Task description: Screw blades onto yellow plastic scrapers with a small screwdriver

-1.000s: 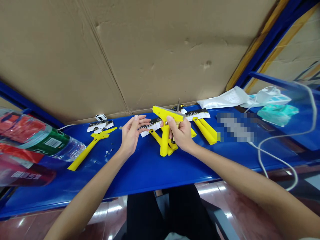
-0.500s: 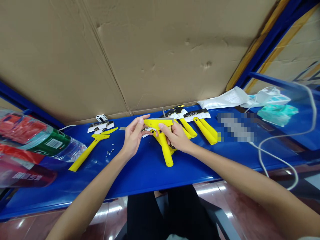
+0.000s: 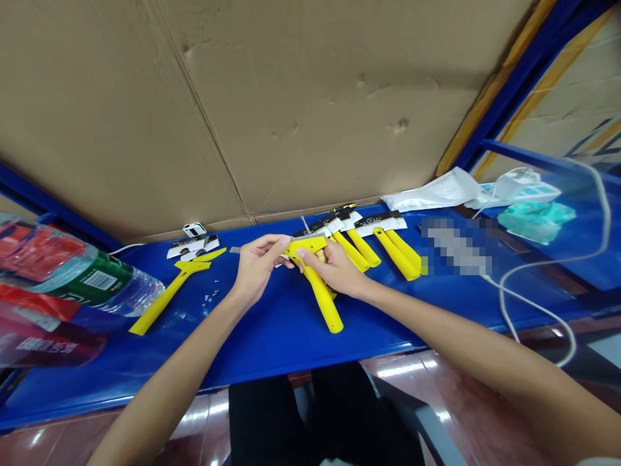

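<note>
Both hands hold a yellow scraper (image 3: 323, 301) over the table, its handle slanting down toward me and a thin metal blade (image 3: 310, 237) along the top of its head. My left hand (image 3: 257, 268) pinches the left end of the head between thumb and fingers. The right end is gripped by my right hand (image 3: 334, 262), thumb across the head. A thin metal shaft (image 3: 305, 224) sticks up behind the head, perhaps a screwdriver's; its lower part is hidden by the scraper and my right hand. Another yellow scraper body (image 3: 162, 301) lies at the left, near several small screws (image 3: 208, 299).
Several yellow handles (image 3: 398, 255) lie at the right with black-and-white blade cards (image 3: 381, 223). A bottle (image 3: 104, 278) and a red container (image 3: 48, 340) stand at the left. A white cable (image 3: 538, 310) loops at the right. Cardboard (image 3: 310, 129) backs the blue table (image 3: 272, 346).
The held scraper has turned: its handle end swung to the right and its head tilted, the left end lower. Both hands stay on it, and the thin shaft moved left.
</note>
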Demonstrator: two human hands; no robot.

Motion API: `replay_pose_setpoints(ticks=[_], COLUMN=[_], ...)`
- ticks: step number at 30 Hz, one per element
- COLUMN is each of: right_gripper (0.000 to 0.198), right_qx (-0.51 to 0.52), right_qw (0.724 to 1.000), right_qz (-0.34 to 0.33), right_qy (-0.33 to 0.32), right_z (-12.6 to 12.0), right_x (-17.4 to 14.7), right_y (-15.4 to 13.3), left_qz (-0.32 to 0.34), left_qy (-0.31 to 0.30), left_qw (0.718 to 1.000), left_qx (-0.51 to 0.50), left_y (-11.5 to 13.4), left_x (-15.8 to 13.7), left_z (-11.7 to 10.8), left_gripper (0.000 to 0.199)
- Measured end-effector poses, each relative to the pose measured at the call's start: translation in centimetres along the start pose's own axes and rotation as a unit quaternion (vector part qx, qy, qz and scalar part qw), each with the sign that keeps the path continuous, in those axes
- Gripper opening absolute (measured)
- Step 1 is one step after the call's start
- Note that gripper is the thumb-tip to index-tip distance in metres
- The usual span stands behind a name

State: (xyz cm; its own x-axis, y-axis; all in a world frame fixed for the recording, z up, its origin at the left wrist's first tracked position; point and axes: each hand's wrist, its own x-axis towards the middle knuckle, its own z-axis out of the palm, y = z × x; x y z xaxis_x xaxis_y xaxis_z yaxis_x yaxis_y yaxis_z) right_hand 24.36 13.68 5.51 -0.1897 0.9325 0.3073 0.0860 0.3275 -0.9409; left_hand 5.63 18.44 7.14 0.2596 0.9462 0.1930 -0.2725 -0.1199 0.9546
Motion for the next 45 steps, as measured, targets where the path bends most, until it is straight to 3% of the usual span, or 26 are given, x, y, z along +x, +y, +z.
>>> replay_pose_setpoints(ticks=[29, 35, 45], right_gripper=[0.018, 0.021, 0.044], right_qx=[-0.025, -0.023, 0.021], right_qw=[0.999, 0.999, 0.998], right_qz=[-0.010, 0.011, 0.057], right_qy=[0.019, 0.030, 0.017], right_z=[0.3, 0.3, 0.6], right_x=[0.0, -0.1, 0.1], right_y=[-0.2, 0.2, -0.3], left_qz=[0.037, 0.037, 0.028], left_qy=[0.002, 0.003, 0.006], left_qw=[0.999, 0.999, 0.999], left_qx=[0.022, 0.025, 0.018], left_y=[-1.0, -1.2, -1.5], left_x=[0.2, 0.4, 0.7], left_z=[-0.7, -0.9, -1.2], left_gripper=[0.033, 0.034, 0.035])
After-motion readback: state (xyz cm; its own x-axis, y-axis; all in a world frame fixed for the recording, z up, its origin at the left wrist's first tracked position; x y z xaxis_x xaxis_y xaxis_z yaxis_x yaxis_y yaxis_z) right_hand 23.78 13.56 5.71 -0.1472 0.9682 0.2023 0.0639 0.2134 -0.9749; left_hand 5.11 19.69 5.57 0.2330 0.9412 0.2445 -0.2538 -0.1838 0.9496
